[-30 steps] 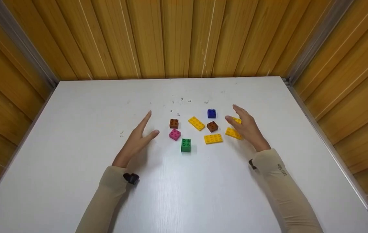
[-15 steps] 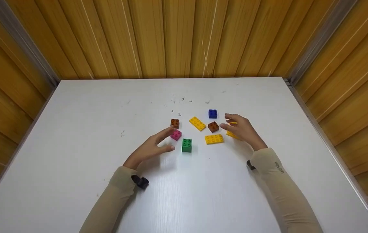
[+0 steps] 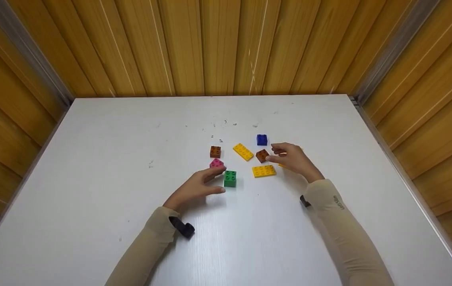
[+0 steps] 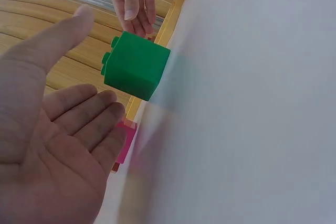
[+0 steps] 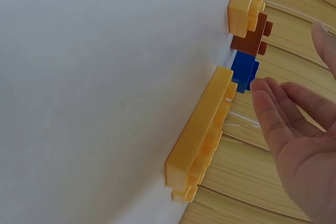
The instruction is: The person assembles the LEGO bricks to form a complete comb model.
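My left hand [image 3: 196,186] is just left of a green toy building brick [image 3: 230,179], thumb and fingers spread on either side of its near end. In the left wrist view a gap shows between the palm and the green brick [image 4: 136,64]. A pink brick [image 3: 216,163] lies partly behind those fingers. Over on the right, my right hand [image 3: 295,159] hovers with loosely bent fingers, holding nothing. Its thumb tip overlaps a brown brick [image 3: 261,155] in the head view. Beneath that hand, a yellow brick [image 3: 281,165] is mostly hidden.
A second brown brick [image 3: 215,151] lies behind the pink one. Flat yellow bricks [image 3: 243,151] and a blue brick [image 3: 262,140] are spread between the hands and farther back. The white table [image 3: 110,139] ends at a wood-patterned wall [image 3: 218,47].
My left hand has moved right and toward me, from the table's left side to the green brick. The right hand has shifted left toward the brown brick, its fingers bending more.
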Action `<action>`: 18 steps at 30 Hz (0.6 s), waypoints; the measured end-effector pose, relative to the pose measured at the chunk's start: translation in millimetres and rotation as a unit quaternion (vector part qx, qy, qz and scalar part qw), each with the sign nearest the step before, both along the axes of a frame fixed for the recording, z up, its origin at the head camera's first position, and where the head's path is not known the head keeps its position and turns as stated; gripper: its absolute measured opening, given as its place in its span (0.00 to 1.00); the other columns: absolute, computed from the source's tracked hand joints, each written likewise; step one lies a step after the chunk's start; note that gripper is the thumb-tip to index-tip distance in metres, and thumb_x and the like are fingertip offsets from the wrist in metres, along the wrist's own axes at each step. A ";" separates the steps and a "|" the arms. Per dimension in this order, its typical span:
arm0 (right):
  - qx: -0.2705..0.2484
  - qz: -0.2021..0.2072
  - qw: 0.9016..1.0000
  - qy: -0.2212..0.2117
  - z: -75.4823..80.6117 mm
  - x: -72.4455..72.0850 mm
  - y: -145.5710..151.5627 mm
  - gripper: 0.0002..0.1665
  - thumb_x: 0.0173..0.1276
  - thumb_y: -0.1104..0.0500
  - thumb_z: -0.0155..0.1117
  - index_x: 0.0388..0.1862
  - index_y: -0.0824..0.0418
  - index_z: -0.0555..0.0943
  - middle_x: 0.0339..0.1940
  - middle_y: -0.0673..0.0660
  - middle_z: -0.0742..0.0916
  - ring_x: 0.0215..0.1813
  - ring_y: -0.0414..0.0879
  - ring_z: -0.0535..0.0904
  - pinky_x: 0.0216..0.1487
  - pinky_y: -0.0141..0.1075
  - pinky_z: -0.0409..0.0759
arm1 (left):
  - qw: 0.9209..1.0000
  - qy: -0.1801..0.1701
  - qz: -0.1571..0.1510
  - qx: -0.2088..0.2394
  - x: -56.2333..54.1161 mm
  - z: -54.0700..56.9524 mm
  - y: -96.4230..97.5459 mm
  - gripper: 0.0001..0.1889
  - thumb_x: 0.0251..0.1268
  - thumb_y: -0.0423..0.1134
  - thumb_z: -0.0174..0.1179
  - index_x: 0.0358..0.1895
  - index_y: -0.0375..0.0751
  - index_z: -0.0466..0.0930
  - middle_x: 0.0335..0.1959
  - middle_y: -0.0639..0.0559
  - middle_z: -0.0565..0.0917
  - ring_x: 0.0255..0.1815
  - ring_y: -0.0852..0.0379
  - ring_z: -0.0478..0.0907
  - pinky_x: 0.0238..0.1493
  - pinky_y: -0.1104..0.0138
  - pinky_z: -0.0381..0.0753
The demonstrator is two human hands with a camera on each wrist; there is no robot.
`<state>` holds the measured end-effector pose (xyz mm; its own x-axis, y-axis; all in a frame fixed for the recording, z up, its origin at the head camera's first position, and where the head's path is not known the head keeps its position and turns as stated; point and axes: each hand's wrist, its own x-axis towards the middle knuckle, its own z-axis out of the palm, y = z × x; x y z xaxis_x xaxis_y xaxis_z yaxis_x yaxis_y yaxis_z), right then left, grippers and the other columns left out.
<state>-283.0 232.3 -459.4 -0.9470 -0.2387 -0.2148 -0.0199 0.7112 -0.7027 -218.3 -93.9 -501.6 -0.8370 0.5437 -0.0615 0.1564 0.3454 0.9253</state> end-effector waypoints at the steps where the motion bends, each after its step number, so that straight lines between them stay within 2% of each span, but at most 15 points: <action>1: 0.001 0.001 1.000 -0.005 -0.4 -0.6 -0.4 0.42 0.63 0.43 0.66 0.70 0.62 0.67 0.67 0.62 0.75 0.67 0.59 0.71 0.67 0.50 0.71 | 1.000 0.001 0.004 -0.007 0.1 -1.1 1.3 0.37 0.59 0.45 0.67 0.72 0.46 0.63 0.72 0.54 0.67 0.74 0.56 0.61 0.75 0.58 0.57; 9: 0.025 -0.003 0.999 -0.031 -2.3 -6.9 -4.7 0.39 0.63 0.45 0.67 0.69 0.60 0.70 0.63 0.62 0.78 0.65 0.56 0.72 0.67 0.50 0.72 | 0.999 0.014 0.020 -0.031 -1.0 -6.8 8.8 0.37 0.58 0.47 0.67 0.71 0.48 0.64 0.70 0.56 0.69 0.73 0.56 0.62 0.76 0.56 0.55; 18: 0.044 0.005 0.998 -0.039 -5.6 -9.3 -9.1 0.40 0.62 0.44 0.68 0.67 0.63 0.71 0.55 0.61 0.82 0.56 0.52 0.76 0.63 0.47 0.75 | 0.999 0.008 0.038 -0.025 0.0 -10.7 13.2 0.35 0.57 0.47 0.68 0.69 0.52 0.67 0.68 0.56 0.71 0.72 0.54 0.63 0.75 0.54 0.56</action>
